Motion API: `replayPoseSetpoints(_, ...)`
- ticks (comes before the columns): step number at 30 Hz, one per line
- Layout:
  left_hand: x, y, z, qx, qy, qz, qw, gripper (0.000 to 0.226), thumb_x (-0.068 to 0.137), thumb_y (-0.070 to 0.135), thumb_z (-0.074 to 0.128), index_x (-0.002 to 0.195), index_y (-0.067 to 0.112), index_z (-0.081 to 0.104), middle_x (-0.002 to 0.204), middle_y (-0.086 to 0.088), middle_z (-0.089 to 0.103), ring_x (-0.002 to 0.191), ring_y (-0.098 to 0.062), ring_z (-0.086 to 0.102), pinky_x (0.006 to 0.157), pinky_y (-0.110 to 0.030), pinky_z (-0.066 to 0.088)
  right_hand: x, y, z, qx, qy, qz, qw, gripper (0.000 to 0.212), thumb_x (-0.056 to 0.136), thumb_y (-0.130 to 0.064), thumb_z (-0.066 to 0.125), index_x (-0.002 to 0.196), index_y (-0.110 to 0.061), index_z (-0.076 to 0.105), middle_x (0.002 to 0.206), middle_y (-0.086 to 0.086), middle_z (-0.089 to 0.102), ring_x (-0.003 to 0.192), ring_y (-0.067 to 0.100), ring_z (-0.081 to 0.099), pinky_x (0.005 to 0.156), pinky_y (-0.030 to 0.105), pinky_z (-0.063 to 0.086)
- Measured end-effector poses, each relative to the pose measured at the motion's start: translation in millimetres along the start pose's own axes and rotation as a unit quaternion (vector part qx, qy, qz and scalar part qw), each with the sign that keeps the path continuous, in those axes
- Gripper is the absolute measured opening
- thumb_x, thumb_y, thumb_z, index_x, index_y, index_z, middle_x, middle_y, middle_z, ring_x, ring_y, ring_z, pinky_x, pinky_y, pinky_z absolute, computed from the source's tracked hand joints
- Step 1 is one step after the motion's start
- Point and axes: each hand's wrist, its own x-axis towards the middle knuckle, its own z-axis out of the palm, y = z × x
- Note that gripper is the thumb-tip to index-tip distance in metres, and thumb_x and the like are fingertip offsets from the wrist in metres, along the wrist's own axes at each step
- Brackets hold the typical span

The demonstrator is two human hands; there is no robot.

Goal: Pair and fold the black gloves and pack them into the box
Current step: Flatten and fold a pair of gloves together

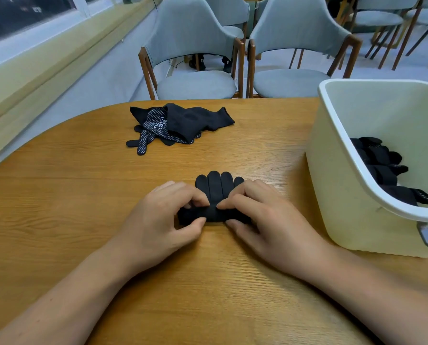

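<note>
Lying on the far part of the wooden table (58, 207), a loose heap of black gloves (183, 122) shows white grip dots. Nearer, the left hand (163, 220) pinches the rolled cuff end of the paired gloves (215, 192) between thumb and curled fingers; the gloves' fingertips point away, flat on the wood. The right hand (265, 220) pinches the same roll from the other side, close to the left. Farthest right stands a cream box (337, 185), with folded black gloves (382, 168) inside it.
</note>
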Motion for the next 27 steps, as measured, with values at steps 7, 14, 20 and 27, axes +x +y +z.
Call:
replayPoseSetpoints(7, -3.3, 2.1, 0.1, -0.043, 0.011, -0.048, 0.998, 0.024, 0.092, 0.027, 0.076, 0.109, 0.039, 0.065, 0.1, 0.017, 0.068, 0.1, -0.014, 0.067, 0.082, -0.017, 0.047, -0.2, -4.3, -10.4, 0.047, -0.009, -0.002, 0.999, 0.026, 0.1, -0.023, 0.074, 0.126, -0.022, 0.069, 0.11, -0.011, 0.065, 0.103, 0.007, 0.06, 0.091, 0.021, 0.046)
replayPoseSetpoints(14, -0.2, 5.1, -1.6, -0.039, 0.022, -0.03, 0.999, 0.011, 0.1, 0.022, 0.074, 0.105, 0.032, 0.073, 0.101, 0.018, 0.066, 0.1, -0.016, 0.066, 0.082, -0.028, 0.052, 0.8, -2.3, -7.8, 0.035, 0.006, 0.013, 0.999, 0.015, 0.104, -0.021, 0.068, 0.119, -0.022, 0.071, 0.106, -0.01, 0.063, 0.101, 0.011, 0.06, 0.09, 0.029, 0.047)
replayPoseSetpoints(20, 1.1, 6.4, -3.9, -0.011, 0.026, 0.009, 1.0, 0.017, 0.094, 0.019, 0.08, 0.106, 0.031, 0.078, 0.109, 0.017, 0.066, 0.108, -0.019, 0.063, 0.089, -0.037, 0.052, 0.7, 3.9, -1.2, 0.036, 0.048, 0.048, 0.997, 0.017, 0.106, -0.024, 0.066, 0.12, -0.022, 0.076, 0.105, -0.009, 0.059, 0.101, 0.013, 0.059, 0.089, 0.028, 0.048)
replayPoseSetpoints(27, 1.4, 1.8, -2.8, -0.007, -0.009, -0.007, 1.0, 0.031, 0.09, 0.032, 0.083, 0.119, 0.038, 0.073, 0.118, 0.023, 0.064, 0.117, -0.015, 0.06, 0.091, -0.043, 0.055, 0.8, 6.3, 0.4, 0.02, 0.064, 0.051, 0.996, 0.027, 0.105, -0.033, 0.065, 0.127, -0.021, 0.075, 0.112, -0.008, 0.058, 0.106, 0.018, 0.059, 0.09, 0.039, 0.051)
